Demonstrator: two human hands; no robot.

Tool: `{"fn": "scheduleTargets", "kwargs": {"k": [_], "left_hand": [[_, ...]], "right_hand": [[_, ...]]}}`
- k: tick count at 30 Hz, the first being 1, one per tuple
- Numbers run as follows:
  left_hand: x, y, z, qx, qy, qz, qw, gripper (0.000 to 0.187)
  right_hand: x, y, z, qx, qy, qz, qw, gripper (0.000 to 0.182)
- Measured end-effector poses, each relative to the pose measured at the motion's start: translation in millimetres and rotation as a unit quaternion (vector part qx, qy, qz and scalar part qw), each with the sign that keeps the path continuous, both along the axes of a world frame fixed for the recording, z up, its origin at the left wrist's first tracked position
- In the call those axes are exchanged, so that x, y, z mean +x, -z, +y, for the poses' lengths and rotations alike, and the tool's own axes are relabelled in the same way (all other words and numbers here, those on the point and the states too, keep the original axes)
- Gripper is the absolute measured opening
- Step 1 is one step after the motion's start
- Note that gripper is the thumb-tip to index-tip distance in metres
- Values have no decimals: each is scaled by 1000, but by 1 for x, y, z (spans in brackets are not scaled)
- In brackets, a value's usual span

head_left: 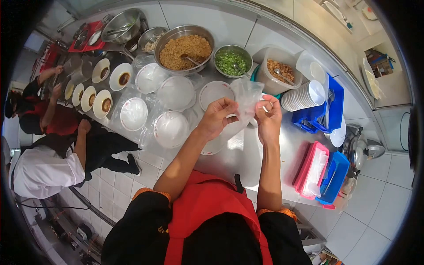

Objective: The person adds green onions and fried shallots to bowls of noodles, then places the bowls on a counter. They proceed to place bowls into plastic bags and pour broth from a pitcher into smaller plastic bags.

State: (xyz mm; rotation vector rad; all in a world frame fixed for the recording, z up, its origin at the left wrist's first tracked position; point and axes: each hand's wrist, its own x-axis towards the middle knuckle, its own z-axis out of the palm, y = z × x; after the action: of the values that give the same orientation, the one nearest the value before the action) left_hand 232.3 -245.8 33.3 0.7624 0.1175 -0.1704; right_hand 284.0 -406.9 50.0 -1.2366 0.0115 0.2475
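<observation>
Above the steel counter (245,152), a clear plastic bag (248,93) is stretched between both hands. My left hand (217,115) pinches one side between thumb and fingers. On the other side, my right hand (268,118) grips the bag with its fingers curled. Just beyond my left hand is a white bowl (215,93) with a patterned rim. Part of another bowl (213,146) shows beneath my left wrist. To the left stand several bowls wrapped in clear plastic, including a near bowl (171,129) and a farther bowl (176,93).
Along the wall stand a bowl of brown mince (185,49), a bowl of chopped greens (232,61) and a tub of brown topping (280,70). Stacked white cups (304,96), a blue caddy (334,104) and a pink basket (311,170) are right. Co-workers (48,165) stand left by sauce-filled bowls (103,104).
</observation>
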Motion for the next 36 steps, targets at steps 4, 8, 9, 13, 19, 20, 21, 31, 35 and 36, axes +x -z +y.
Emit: {"fn": "scheduleTargets", "kwargs": {"k": [4, 8, 9, 13, 19, 20, 21, 31, 35, 36], "left_hand": [[0, 0, 5, -31, -53, 74, 995, 8], [8, 9, 27, 91, -166, 97, 977, 10], [11, 16, 33, 165, -174, 62, 969, 11], [24, 28, 46, 354, -194, -62, 913, 12], [28, 15, 63, 437, -176, -129, 873, 11], [29, 17, 69, 393, -229, -96, 885, 11], [32, 19, 76, 347, -283, -64, 892, 12], [55, 19, 97, 311, -305, 92, 895, 10], [58, 35, 104, 602, -346, -109, 711, 13], [56, 32, 108, 651, -284, -102, 697, 14]], "right_hand": [[4, 2, -8, -3, 36, -12, 999, 18], [24, 30, -34, 37, 39, 7, 999, 10], [29, 45, -39, 35, 24, 9, 999, 7], [14, 22, -19, 95, 23, 163, 982, 10], [0, 39, 8, -28, 38, -26, 999, 5], [5, 47, 4, -83, 12, -96, 992, 5], [5, 29, 8, -82, 30, -36, 996, 13], [18, 25, 40, -87, 38, -150, 984, 15], [35, 24, 48, -92, 120, -18, 988, 15], [42, 31, 49, -91, 120, -15, 988, 15]]}}
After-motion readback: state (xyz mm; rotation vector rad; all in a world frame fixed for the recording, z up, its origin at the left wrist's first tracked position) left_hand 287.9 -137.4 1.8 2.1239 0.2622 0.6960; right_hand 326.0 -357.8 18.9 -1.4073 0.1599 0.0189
